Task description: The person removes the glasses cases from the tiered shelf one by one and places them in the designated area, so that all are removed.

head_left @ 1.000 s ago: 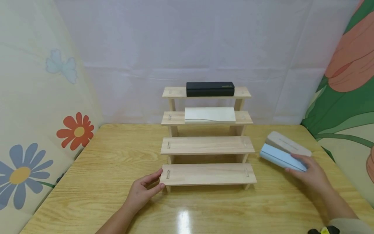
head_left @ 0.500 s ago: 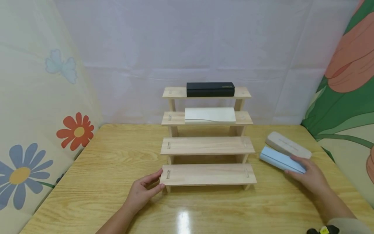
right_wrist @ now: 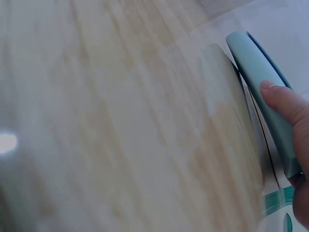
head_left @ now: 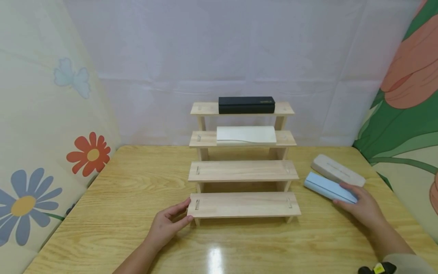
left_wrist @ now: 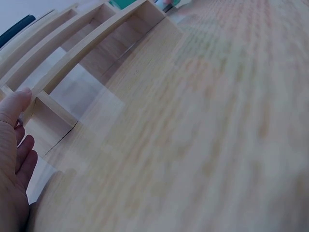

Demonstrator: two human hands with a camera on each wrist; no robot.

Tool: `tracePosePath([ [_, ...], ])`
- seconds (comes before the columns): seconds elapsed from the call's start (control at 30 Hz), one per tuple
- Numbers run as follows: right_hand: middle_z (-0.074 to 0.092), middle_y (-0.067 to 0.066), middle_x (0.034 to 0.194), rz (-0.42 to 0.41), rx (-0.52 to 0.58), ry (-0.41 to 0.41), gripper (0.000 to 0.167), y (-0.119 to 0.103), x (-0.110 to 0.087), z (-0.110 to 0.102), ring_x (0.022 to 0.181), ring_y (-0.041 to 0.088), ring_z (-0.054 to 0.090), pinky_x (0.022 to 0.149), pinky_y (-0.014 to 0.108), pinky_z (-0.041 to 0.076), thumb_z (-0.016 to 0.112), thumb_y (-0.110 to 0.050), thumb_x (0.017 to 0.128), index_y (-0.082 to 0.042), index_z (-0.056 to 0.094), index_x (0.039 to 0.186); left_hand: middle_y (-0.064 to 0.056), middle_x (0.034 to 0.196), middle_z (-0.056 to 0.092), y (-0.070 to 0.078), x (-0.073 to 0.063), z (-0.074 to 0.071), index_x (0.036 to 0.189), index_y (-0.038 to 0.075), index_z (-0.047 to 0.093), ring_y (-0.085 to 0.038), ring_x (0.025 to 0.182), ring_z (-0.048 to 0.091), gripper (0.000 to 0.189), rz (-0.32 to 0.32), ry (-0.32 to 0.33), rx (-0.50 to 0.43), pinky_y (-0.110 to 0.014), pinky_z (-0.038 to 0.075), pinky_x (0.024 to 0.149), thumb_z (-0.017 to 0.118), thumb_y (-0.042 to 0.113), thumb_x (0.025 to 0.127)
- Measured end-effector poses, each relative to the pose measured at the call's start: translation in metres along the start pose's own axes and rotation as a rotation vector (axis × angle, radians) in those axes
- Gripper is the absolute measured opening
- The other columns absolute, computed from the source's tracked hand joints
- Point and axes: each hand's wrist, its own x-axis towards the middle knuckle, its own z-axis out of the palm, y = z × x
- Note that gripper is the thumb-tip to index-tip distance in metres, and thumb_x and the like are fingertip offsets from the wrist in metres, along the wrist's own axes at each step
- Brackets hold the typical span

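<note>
My right hand (head_left: 366, 207) grips the near right end of a light blue glasses case (head_left: 330, 187), thumb on its front side in the right wrist view. The case lies low at the table, right of a tiered wooden stand (head_left: 243, 204). With thumb and fingers, my left hand (head_left: 167, 224) holds the left end of the stand's lowest shelf. In the left wrist view the thumb (left_wrist: 17, 104) presses that shelf end while the other fingers curl below. A black glasses case (head_left: 246, 105) rests on the top shelf, and a white glasses case (head_left: 245, 134) on the shelf beneath.
Just behind the blue case lies a light grey case (head_left: 338, 170) with faint lettering, set at a slant. The wooden table (head_left: 137, 182) meets a pale cloth backdrop (head_left: 219, 45) behind and flower-printed cloths (head_left: 92, 154) at the sides. The lower two shelves (head_left: 243, 170) are bare.
The blue case has come down slightly, away from the grey case, with my right hand still on it; it is nearly still since half a second ago. My left hand has stayed put.
</note>
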Motion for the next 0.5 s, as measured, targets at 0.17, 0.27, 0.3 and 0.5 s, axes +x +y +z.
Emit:
tracePosePath([
  [0.17, 0.038, 0.039, 0.142, 0.008, -0.007, -0.015, 0.074, 0.002, 0.0012, 0.0009, 0.126, 0.059, 0.034, 0.101, 0.071, 0.029, 0.074, -0.036, 0.087, 0.005, 0.043, 0.141, -0.016, 0.135, 0.058, -0.0013, -0.0001, 0.0001, 0.128, -0.003, 0.061, 0.01, 0.106, 0.057, 0.05, 0.007, 0.002, 0.005, -0.021, 0.053, 0.094, 0.078, 0.008, 0.082],
  [0.27, 0.038, 0.038, 0.143, 0.006, -0.004, -0.016, 0.075, 0.0033, 0.0016, 0.0017, 0.127, 0.06, 0.033, 0.101, 0.072, 0.029, 0.074, -0.037, 0.087, 0.004, 0.043, 0.142, -0.016, 0.136, 0.058, -0.0017, 0.0002, 0.0001, 0.128, -0.003, 0.061, 0.01, 0.106, 0.057, 0.05, 0.009, 0.001, -0.001, -0.019, 0.053, 0.094, 0.078, 0.008, 0.082],
  [0.3, 0.038, 0.038, 0.143, 0.004, -0.002, -0.015, 0.075, 0.0036, 0.0016, 0.002, 0.127, 0.06, 0.033, 0.101, 0.072, 0.029, 0.074, -0.037, 0.087, 0.004, 0.043, 0.141, -0.015, 0.135, 0.058, -0.0016, 0.0003, 0.0002, 0.128, -0.003, 0.061, 0.01, 0.107, 0.057, 0.05, 0.008, 0.002, -0.004, -0.018, 0.052, 0.093, 0.078, 0.008, 0.082],
  [0.5, 0.038, 0.039, 0.143, 0.0, 0.003, -0.008, 0.075, 0.0056, 0.0012, 0.0048, 0.127, 0.061, 0.033, 0.101, 0.072, 0.029, 0.075, -0.037, 0.086, 0.005, 0.045, 0.14, -0.016, 0.135, 0.059, -0.0009, 0.0, 0.0009, 0.127, -0.003, 0.061, 0.006, 0.109, 0.058, 0.049, 0.031, -0.002, -0.015, -0.023, 0.053, 0.095, 0.078, 0.009, 0.083],
])
